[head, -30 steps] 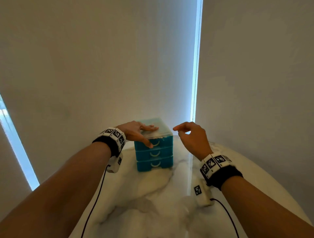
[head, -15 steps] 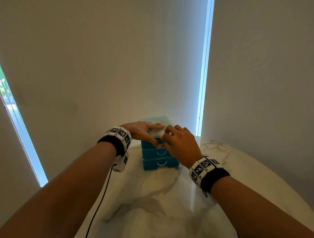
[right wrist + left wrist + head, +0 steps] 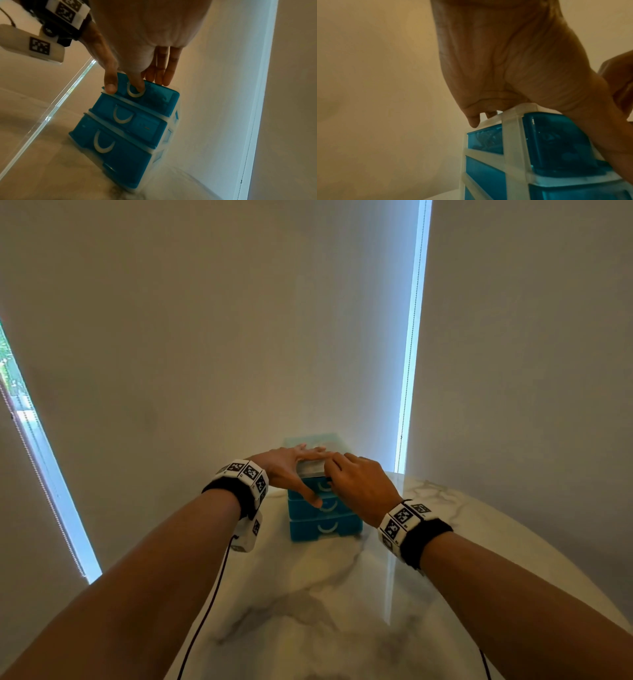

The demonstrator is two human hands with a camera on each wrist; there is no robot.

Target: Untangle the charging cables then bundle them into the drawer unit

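A small teal drawer unit (image 3: 325, 527) with three drawers in a pale frame stands at the table's far side, against the wall. My left hand (image 3: 291, 463) lies flat on its top, fingers straight, with the thumb (image 3: 110, 83) pressed against the front of the top drawer (image 3: 154, 97). My right hand (image 3: 359, 484) is at that drawer's front, one finger hooked into its white curved handle (image 3: 135, 94). In the left wrist view the palm (image 3: 505, 67) rests on the frame's corner (image 3: 513, 121). No loose cable lies on the table; the drawers' contents are unclear.
The unit stands on a white marble table (image 3: 308, 611) with a curved edge on the right. Walls stand close behind it, with bright window strips at the left (image 3: 51, 491) and behind the unit (image 3: 407, 371). A black wire (image 3: 205, 611) hangs from my left wrist camera.
My right hand moved left from beside the unit to the top drawer's front and hooked its handle. The left hand stayed on the unit's top.
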